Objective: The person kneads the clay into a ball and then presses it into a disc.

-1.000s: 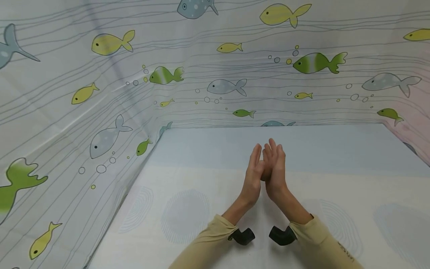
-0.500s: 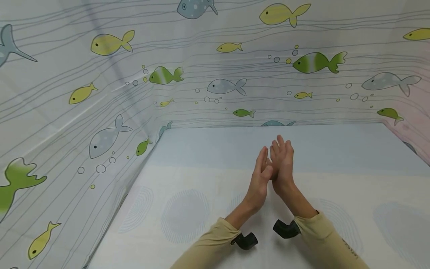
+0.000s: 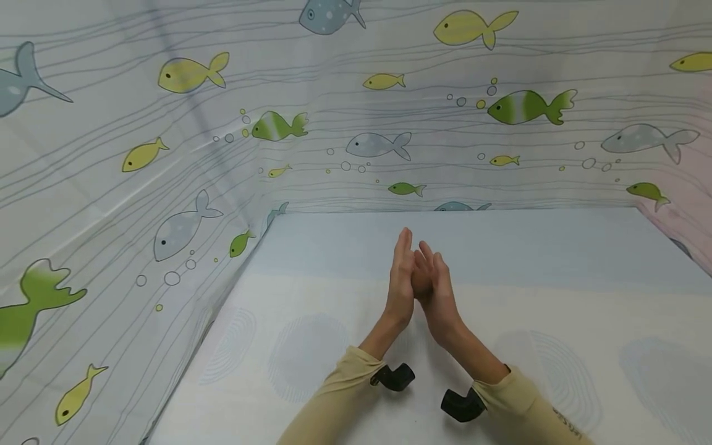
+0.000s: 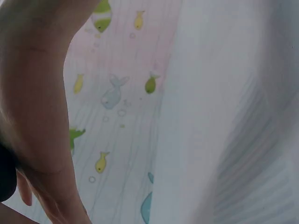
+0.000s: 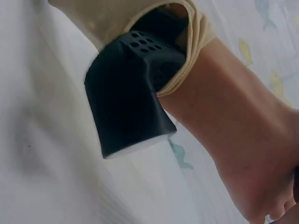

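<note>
In the head view my left hand (image 3: 402, 272) and right hand (image 3: 432, 285) stand upright over the table, pressed palm to palm with straight fingers. The left fingertips reach a little further up than the right ones. Nothing shows between the palms. Both arms wear tan sleeves (image 3: 339, 402). A black wrist camera (image 3: 393, 376) sits under the left wrist, and another one (image 3: 461, 405) under the right wrist. The right wrist view shows a black camera (image 5: 126, 102) at a tan cuff and a bare forearm (image 5: 233, 140). The left wrist view is filled at the left by blurred skin (image 4: 35, 93).
A pale table (image 3: 556, 296) with faint grey round patterns lies under the hands. A fish-printed curtain (image 3: 167, 154) walls in the left side and the back, meeting the table at its far edge. A pinkish strip (image 3: 684, 210) borders the right side.
The joined hands have shifted left. The left hand slid forward and the right hand back, so the left fingertips now stand higher, where the right ones did before.
</note>
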`<state>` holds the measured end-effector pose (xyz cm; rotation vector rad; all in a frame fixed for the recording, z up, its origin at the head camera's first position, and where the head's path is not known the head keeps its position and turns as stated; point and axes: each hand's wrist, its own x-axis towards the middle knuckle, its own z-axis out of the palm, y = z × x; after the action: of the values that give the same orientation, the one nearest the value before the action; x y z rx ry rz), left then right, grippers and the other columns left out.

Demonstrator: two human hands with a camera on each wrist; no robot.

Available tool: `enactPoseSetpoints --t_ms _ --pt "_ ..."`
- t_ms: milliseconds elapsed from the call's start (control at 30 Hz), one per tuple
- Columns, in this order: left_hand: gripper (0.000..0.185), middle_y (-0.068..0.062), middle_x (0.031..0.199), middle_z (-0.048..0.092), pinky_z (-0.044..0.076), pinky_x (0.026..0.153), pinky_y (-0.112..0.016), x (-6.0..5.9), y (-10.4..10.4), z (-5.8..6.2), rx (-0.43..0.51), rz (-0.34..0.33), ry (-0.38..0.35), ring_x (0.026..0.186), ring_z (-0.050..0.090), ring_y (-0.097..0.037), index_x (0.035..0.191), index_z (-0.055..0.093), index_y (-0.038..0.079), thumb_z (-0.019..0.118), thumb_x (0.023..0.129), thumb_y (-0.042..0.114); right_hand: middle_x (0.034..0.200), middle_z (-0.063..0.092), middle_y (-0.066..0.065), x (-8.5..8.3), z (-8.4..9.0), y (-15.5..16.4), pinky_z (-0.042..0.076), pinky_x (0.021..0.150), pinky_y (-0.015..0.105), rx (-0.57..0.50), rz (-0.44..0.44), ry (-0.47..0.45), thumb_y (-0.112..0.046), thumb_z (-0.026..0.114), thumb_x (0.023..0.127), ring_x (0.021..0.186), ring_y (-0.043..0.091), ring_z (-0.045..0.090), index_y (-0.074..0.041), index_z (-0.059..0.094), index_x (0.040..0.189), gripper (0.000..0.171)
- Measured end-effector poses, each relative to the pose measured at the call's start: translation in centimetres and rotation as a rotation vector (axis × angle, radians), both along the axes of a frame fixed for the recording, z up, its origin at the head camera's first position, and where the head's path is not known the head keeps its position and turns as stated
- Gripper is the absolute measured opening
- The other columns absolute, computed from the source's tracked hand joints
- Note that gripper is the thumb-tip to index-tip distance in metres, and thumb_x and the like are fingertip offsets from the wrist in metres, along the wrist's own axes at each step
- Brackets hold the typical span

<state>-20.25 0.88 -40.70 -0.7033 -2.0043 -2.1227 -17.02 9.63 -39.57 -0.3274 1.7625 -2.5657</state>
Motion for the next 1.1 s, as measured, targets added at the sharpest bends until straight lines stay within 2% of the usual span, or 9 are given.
enactPoseSetpoints --t_ms 233,367,467,567,633,733,867,967,1100 --pt "0.068 0.002 0.165 0.016 0.008 0.122 -0.046 -0.3 -0.7 -0.2 -0.027 0.011 -0.029 0.151 0.012 -0.011 0.16 0.009 0.013 0.023 0.102 0.046 0.165 0.01 0.011 0.9 0.1 0.5 0.014 0.119 0.054 0.072 0.103 0.018 -0.033 0.024 0.106 0.151 0.03 0.015 -0.015 0.004 0.161 0.061" --pt "0.067 0.001 0.164 0.019 0.01 0.121 -0.048 -0.6 -1.1 -0.3 -0.078 0.014 -0.033 0.151 0.012 -0.013 0.16 0.014 0.013 0.022 0.102 0.048 0.165 0.011 0.013 1.4 0.3 1.2 0.014 0.119 0.054 0.163 0.172 0.039 -0.017 0.028 0.1 0.15 0.032 0.017 -0.013 0.004 0.16 0.065" --pt "0.066 -0.003 0.162 0.026 0.015 0.12 -0.05 -0.9 -1.2 -0.1 -0.113 0.005 -0.023 0.15 0.019 -0.017 0.158 0.021 0.013 0.023 0.103 0.048 0.164 0.015 0.013 1.8 0.6 1.8 0.015 0.119 0.054 0.227 0.185 0.018 -0.012 0.033 0.093 0.149 0.033 0.021 -0.016 0.005 0.16 0.073" --pt "0.063 -0.006 0.157 0.038 0.028 0.115 -0.051 -1.1 -1.2 0.2 -0.132 -0.011 -0.016 0.146 0.031 -0.021 0.156 0.03 0.013 0.026 0.103 0.047 0.159 0.022 0.016 2.4 0.8 2.4 0.02 0.116 0.054 0.306 0.169 -0.009 -0.013 0.04 0.089 0.144 0.034 0.028 -0.017 0.007 0.159 0.077" --pt "0.06 -0.007 0.152 0.045 0.038 0.107 -0.048 -1.2 -1.2 0.5 -0.142 -0.021 -0.017 0.142 0.038 -0.025 0.154 0.034 0.013 0.028 0.103 0.045 0.155 0.027 0.018 2.8 0.9 2.7 0.025 0.112 0.051 0.373 0.158 -0.013 -0.014 0.043 0.091 0.14 0.034 0.032 -0.013 0.009 0.154 0.072" --pt "0.054 -0.01 0.147 0.05 0.046 0.096 -0.045 -1.0 -1.5 1.1 -0.167 -0.026 -0.004 0.136 0.046 -0.029 0.15 0.04 0.011 0.031 0.104 0.037 0.151 0.031 0.02 3.4 1.2 2.8 0.03 0.108 0.047 0.471 0.146 0.022 -0.016 0.045 0.097 0.137 0.034 0.037 -0.008 0.01 0.144 0.059" --pt "0.048 -0.019 0.143 0.052 0.046 0.1 -0.045 -0.9 -1.8 1.9 -0.197 -0.042 0.02 0.132 0.049 -0.033 0.148 0.042 0.003 0.03 0.106 0.024 0.153 0.03 0.022 3.8 1.8 2.9 0.033 0.109 0.053 0.524 0.126 0.119 -0.013 0.049 0.101 0.139 0.036 0.037 -0.002 0.016 0.139 0.052" --pt "0.047 -0.024 0.141 0.052 0.042 0.105 -0.05 -0.6 -2.1 2.5 -0.218 -0.048 0.045 0.132 0.048 -0.039 0.147 0.041 -0.002 0.03 0.106 0.019 0.155 0.029 0.02 4.0 2.2 3.0 0.028 0.112 0.062 0.573 0.088 0.215 -0.011 0.052 0.101 0.143 0.038 0.03 0.0 0.022 0.137 0.048" --pt "0.047 -0.022 0.14 0.053 0.037 0.11 -0.05 -0.2 -2.5 3.2 -0.248 -0.039 0.078 0.133 0.047 -0.036 0.147 0.042 0.002 0.033 0.105 0.021 0.159 0.026 0.016 4.2 2.4 3.2 0.023 0.112 0.066 0.692 0.003 0.307 -0.013 0.059 0.099 0.148 0.041 0.022 -0.002 0.031 0.134 0.046"
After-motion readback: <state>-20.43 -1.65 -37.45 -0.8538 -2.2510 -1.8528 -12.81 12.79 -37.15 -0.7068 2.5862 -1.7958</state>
